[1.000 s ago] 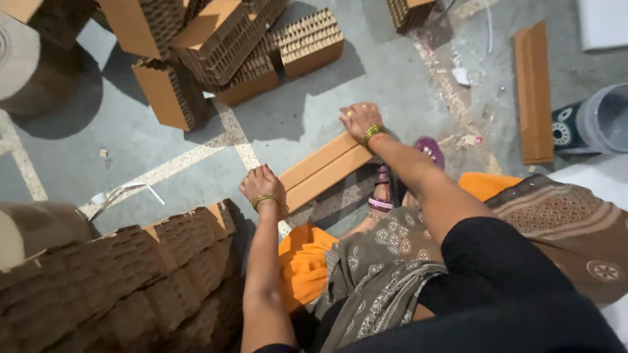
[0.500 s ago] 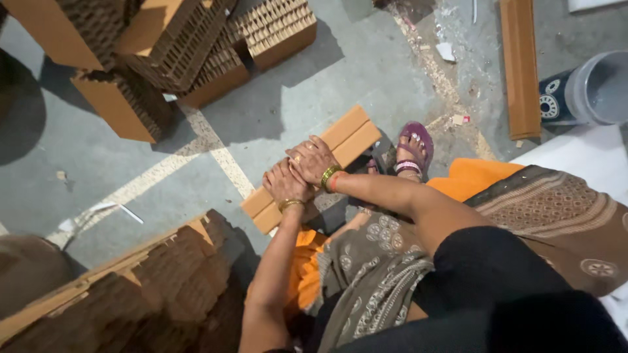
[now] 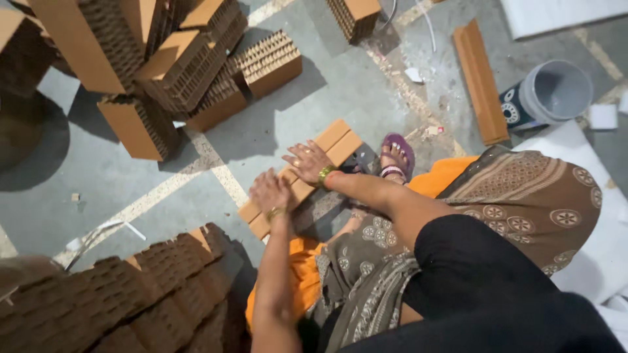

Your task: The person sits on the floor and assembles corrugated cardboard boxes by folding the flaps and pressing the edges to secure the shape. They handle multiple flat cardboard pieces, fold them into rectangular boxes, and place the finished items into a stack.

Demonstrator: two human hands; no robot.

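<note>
Left hand: left hand [image 3: 269, 191] is laid palm down, fingers loosely spread, on the lower end of the cardboard block [image 3: 302, 176]; nothing is seen to be clasped, and a gold bangle is worn at the wrist.
Right hand: right hand [image 3: 307, 161] is pressed flat on the middle of the same block, fingers splayed and open; rings and a gold bangle are noted; no grasp around the block can be made out.
Cardboard block: a long, flat, tan honeycomb piece is found lying on the grey floor [image 3: 85, 196], set diagonally from lower left to upper right, just in front of the knees and beside the foot.
Foot: a foot in a purple sandal [image 3: 396, 157] is placed just beside the upper end of the block.
Clothing: a patterned brown garment over orange cloth [image 3: 439, 180] is seen at the lower right.
Near stack: a dark brown honeycomb stack [image 3: 131, 301] is recorded at the lower left, near the left forearm.
Floor marking: a pale painted line [image 3: 157, 196] is crossed under the block.
Far stack: tan honeycomb blocks [image 3: 170, 65] are piled loosely at the upper left, well apart from the hands.
Loose slab: a narrow brown slab [image 3: 481, 82] is laid flat at the upper right.
Bucket: a grey bucket [image 3: 548, 95] is tipped near that slab.
</note>
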